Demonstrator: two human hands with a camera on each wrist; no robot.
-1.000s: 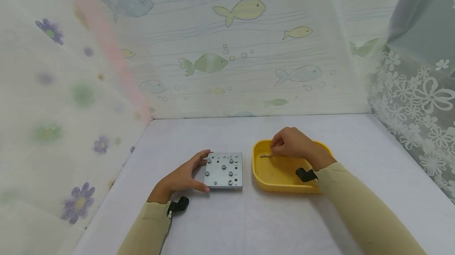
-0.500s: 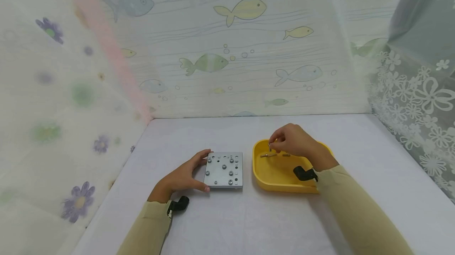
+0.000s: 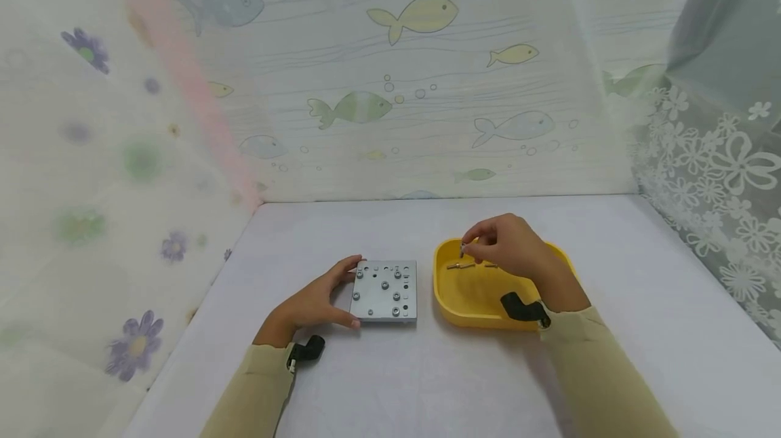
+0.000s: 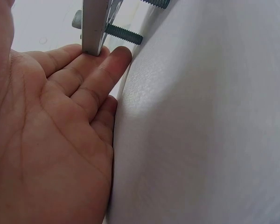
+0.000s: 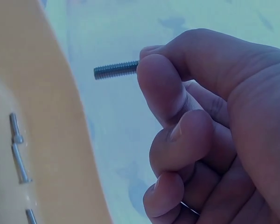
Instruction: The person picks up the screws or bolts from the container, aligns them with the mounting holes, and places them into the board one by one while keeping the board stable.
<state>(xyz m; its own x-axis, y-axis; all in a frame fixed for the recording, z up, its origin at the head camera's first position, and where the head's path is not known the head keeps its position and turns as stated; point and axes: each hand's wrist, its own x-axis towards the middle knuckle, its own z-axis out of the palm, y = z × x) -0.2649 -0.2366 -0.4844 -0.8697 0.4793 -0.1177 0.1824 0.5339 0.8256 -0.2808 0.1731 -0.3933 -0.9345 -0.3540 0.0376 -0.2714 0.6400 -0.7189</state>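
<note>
My left hand (image 3: pixel 314 302) grips a square metal plate (image 3: pixel 373 297) by its left side, thumb at the front corner and fingers at the back. Several socket-head bolts (image 3: pixel 385 285) stand in the plate, and open holes run along its back and right sides. Below the plate, in the left wrist view, a threaded bolt shank (image 4: pixel 124 35) sticks out near my fingertips. Over the yellow tray's back left part, my right hand (image 3: pixel 509 245) pinches a bolt (image 5: pixel 115 70) between thumb and index finger. Its threaded end shows; the fingers hide its head.
The yellow tray (image 3: pixel 466 321) stands right of the plate on a white-covered table (image 3: pixel 390 384). Several loose bolts (image 5: pixel 19 163) lie inside it. Patterned curtains (image 3: pixel 421 153) hang behind and at both sides.
My right hand has lifted a bolt out of the tray and turned slightly, its wrist swinging toward the front. Loose bolts under it have come into view. The left hand and plate stay put.
</note>
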